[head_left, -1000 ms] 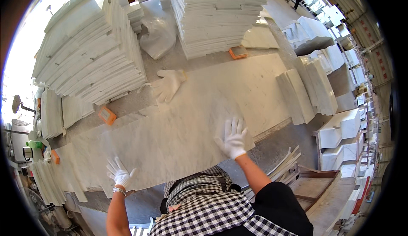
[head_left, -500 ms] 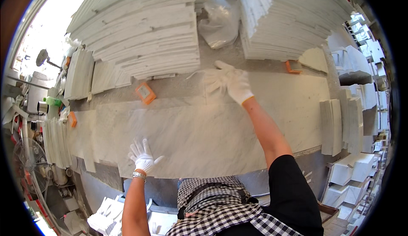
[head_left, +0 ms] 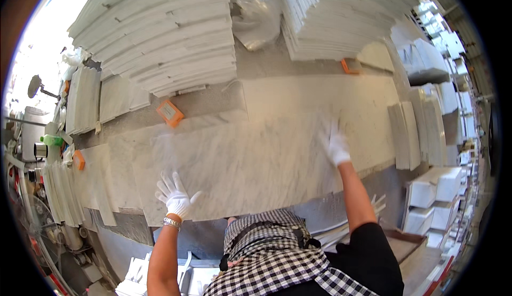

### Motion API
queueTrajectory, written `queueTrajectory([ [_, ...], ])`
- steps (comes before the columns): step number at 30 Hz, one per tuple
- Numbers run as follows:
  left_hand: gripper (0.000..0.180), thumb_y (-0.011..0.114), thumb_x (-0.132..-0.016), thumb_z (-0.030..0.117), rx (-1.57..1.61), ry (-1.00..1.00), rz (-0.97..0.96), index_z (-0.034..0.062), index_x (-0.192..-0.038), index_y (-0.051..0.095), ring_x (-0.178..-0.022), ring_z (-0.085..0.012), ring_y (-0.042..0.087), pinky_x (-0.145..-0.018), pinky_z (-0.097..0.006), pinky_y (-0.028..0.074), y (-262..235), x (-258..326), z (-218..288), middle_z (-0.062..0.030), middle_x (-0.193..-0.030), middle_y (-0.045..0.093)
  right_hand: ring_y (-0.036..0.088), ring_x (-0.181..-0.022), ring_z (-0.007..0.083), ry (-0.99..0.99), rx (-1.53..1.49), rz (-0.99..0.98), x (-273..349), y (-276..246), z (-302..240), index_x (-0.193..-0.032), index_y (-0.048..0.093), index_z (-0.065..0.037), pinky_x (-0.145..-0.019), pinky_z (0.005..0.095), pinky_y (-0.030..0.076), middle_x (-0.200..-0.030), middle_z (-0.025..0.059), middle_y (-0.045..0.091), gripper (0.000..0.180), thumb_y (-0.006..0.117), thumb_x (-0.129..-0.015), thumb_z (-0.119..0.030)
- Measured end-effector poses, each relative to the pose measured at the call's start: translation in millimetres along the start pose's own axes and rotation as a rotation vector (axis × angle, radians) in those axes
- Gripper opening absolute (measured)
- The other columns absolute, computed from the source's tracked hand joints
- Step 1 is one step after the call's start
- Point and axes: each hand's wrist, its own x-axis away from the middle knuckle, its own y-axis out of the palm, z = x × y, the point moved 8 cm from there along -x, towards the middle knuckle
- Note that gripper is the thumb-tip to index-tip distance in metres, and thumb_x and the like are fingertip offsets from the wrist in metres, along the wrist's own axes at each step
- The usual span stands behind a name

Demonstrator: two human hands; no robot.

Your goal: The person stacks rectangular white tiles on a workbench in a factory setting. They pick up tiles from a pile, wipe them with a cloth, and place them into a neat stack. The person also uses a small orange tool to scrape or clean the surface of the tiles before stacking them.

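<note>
A large grey-veined marble slab lies flat across the work table in front of me. My left hand, in a white glove, is at the slab's near left part with fingers spread and nothing in them. My right hand, also gloved in white, is over the right part of the slab. Its fingers are stretched out but smeared by motion, and I see nothing held. Whether its palm touches the stone I cannot tell. Beyond the slab lies a paler stone sheet.
Tall stacks of stone tiles and more stacked tiles stand at the back, with a clear plastic bag between them. Orange boxes sit at the left middle and far left. Upright slabs line the right edge.
My right hand has come back from the far side of the slab toward me and to the right. My left hand stays spread at nearly the same place. The view has shifted slightly.
</note>
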Motion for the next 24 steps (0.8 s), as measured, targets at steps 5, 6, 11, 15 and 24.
queueTrajectory([
  [5,0.119,0.054,-0.089,0.082,0.046,0.023,0.038,0.0080,-0.171,0.010,-0.156,-0.0607,0.000,-0.114,-0.083,0.005,15.2,-2.2,-13.0,-0.0288,-0.174,-0.014,0.064,-0.120,0.0486,0.021,0.661,0.045,-34.0,31.1,-49.7,-0.145,0.058,-0.005,-0.099,0.0609,0.051,-0.141,0.0293,0.062,0.063,0.038,-0.108,-0.052],
  [6,0.115,0.050,-0.091,0.082,0.089,0.037,0.047,0.0091,-0.171,0.010,-0.156,-0.0605,-0.001,-0.114,-0.083,0.002,17.9,-3.5,-15.1,-0.0276,-0.174,-0.014,0.063,-0.124,0.0470,-0.050,0.532,-0.091,-20.4,56.7,-78.7,-0.143,0.060,-0.004,-0.105,0.0612,0.047,-0.139,0.0280,0.064,0.061,0.038,-0.109,-0.050],
  [11,0.102,0.034,-0.098,0.080,0.309,0.131,0.157,0.0122,-0.171,0.010,-0.158,-0.0577,-0.007,-0.113,-0.083,-0.005,25.7,-4.1,-19.4,-0.0205,-0.177,-0.013,0.041,-0.147,0.0418,-0.592,0.146,-0.337,146.3,152.8,-288.8,-0.150,0.052,-0.004,-0.124,0.0639,0.024,-0.155,0.0238,0.047,0.056,0.048,-0.105,-0.036],
  [15,0.098,0.029,-0.102,0.077,0.440,0.249,0.154,0.0112,-0.171,0.008,-0.159,-0.0548,-0.008,-0.113,-0.083,-0.006,33.0,0.4,-19.5,-0.0177,-0.178,-0.011,0.027,-0.159,0.0372,-1.034,0.090,-0.334,258.3,149.5,-306.4,-0.163,0.037,-0.012,-0.125,0.0642,0.023,-0.174,0.0171,0.023,0.066,0.052,-0.102,-0.032],
  [24,0.109,0.040,-0.095,0.081,0.104,0.197,0.129,0.0101,-0.171,0.007,-0.159,-0.0555,-0.006,-0.113,-0.084,-0.003,40.3,9.2,-15.8,-0.0209,-0.177,-0.013,0.034,-0.152,0.0421,0.478,0.321,-0.009,157.4,7.2,82.1,-0.163,0.038,-0.018,-0.117,0.0723,0.023,-0.170,0.0198,0.032,0.065,0.043,-0.106,-0.049],
])
